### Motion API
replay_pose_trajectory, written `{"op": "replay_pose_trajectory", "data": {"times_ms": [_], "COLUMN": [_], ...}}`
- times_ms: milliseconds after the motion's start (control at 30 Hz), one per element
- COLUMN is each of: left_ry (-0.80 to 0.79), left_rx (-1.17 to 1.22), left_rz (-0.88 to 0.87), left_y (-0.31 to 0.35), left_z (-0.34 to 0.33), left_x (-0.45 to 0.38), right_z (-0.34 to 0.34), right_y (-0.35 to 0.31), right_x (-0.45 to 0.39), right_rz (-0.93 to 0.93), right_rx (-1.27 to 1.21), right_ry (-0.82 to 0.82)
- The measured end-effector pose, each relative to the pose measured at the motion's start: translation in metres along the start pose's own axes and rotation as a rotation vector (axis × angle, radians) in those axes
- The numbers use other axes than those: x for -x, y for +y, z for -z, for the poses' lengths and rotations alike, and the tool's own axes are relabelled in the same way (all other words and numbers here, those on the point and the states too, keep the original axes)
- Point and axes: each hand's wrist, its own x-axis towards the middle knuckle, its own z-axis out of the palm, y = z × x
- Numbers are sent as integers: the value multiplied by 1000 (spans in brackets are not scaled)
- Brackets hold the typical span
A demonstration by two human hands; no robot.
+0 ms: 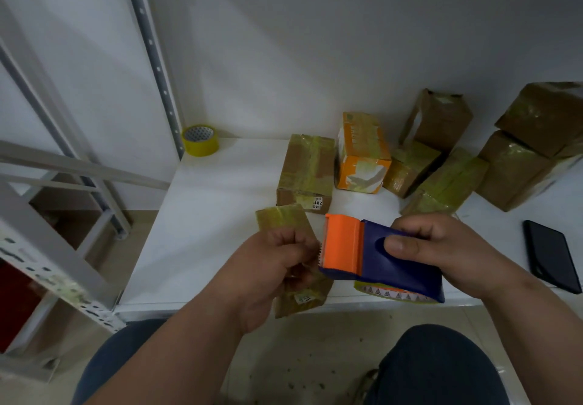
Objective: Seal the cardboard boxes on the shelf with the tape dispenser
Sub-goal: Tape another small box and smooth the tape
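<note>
My right hand [441, 253] grips a blue and orange tape dispenser [378, 259] loaded with a yellowish tape roll, its orange toothed end pointing left. My left hand [271, 272] holds a small taped cardboard box [284, 224] at the front of the white shelf [214, 215], fingers curled at the box's right edge beside the dispenser's teeth. Whether tape is pinched there I cannot tell. Behind stand a brown taped box [307, 174] and an orange box [361, 155].
Several more taped boxes [441, 177] crowd the back right of the shelf, two stacked at the far right [533, 139]. A spare yellow tape roll [200, 140] sits at the back left by the metal upright [154, 57]. A black phone [550, 254] lies at the right.
</note>
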Motion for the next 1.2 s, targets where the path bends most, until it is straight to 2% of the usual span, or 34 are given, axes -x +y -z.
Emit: {"op": "replay_pose_trajectory", "data": {"times_ms": [67,200,267,533,700,900,1200], "left_ry": [37,192,236,291,367,391,487], "left_rx": [-47,-303,-326,-246,-151,-18,-18], "left_rz": [-10,-102,-116,-133,-81,18,31], "left_y": [-3,-9,-11,-11,-15,-33,-45], "left_z": [2,6,10,27,50,43,41], "left_x": [1,2,1,7,7,-1,-12], "right_z": [-3,-12,-16,6,37,40,36], "right_y": [-5,-12,-16,-24,-24,-21,-16], "right_x": [0,-3,-5,-10,-9,-31,-64], "right_rz": [-4,-5,0,12,-94,-217,-270], "right_rx": [85,306,349,391,397,572,735], "right_ry": [-8,-30,-47,-128,-86,-128,-219]}}
